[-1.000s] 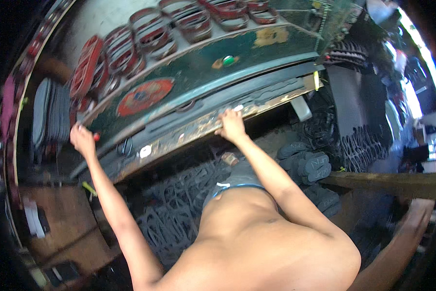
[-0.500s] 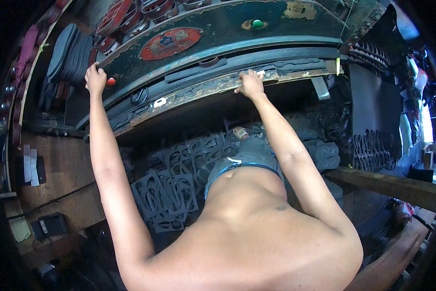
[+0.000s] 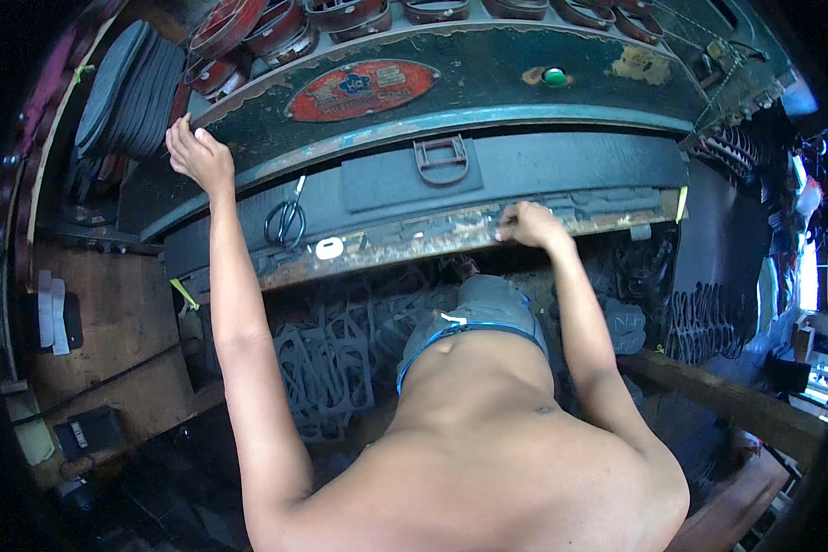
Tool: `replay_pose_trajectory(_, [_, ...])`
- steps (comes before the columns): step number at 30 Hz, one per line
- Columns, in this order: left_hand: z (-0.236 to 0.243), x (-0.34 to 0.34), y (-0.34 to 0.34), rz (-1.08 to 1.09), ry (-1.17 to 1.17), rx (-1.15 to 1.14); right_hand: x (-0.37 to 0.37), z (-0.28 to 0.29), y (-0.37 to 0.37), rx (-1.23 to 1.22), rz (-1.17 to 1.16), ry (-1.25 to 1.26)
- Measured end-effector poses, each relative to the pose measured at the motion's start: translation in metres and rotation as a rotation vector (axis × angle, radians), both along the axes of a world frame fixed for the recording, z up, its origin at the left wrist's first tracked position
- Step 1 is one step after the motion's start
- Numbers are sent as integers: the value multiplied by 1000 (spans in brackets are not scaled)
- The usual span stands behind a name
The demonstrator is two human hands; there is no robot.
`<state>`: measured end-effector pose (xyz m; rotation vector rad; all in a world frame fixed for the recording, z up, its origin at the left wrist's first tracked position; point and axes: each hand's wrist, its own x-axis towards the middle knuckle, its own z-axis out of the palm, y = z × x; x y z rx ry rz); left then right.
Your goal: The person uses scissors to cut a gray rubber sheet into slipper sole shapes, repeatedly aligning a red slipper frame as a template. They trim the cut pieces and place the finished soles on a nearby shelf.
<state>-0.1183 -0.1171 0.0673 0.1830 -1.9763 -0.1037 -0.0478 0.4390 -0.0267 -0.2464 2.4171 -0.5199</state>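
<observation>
My left hand (image 3: 199, 158) is raised at the left end of a dark green machine beam (image 3: 487, 78), its fingers extended and nothing seen in them. My right hand (image 3: 530, 224) is at the worn front edge of the machine's bed (image 3: 386, 235), fingers loosely bent, the thumb apart from them. Behind it, a metal cutting die (image 3: 441, 162) rests on a dark sheet (image 3: 377, 187) under the beam. Black-handled scissors (image 3: 286, 224) lie on the bed nearer my left arm. A small white piece (image 3: 329, 247) sits on the front edge.
Several red-brown cutting dies (image 3: 349, 18) stand on top of the beam, which carries a green button (image 3: 555, 77). A stack of grey sole-shaped sheets (image 3: 133, 92) is at the left. Cut-out scrap sheets (image 3: 322, 368) lie below the bed. A wooden bar (image 3: 727, 400) crosses at the right.
The view has shifted, exposing more of the bed, the die and the scissors. My left fingers have straightened at the beam's end, and the red button there no longer shows. My right fingers are more bent.
</observation>
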Motion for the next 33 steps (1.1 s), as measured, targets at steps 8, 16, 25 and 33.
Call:
replay_pose_trajectory(8, [-18, -68, -7, 85, 246, -48, -207, 90, -2, -302, -323, 1710])
replay_pose_trajectory(16, [-29, -84, -15, 78, 379, -128, -270, 51, -1, -292, -285, 2057])
replay_pose_trajectory(25, [-27, -81, -7, 111, 385, -106, -270, 44, 2, -281, -322, 2085])
replay_pose_trajectory(33, [-24, -75, -4, 140, 316, -89, -261, 44, 3, -278, -337, 1975])
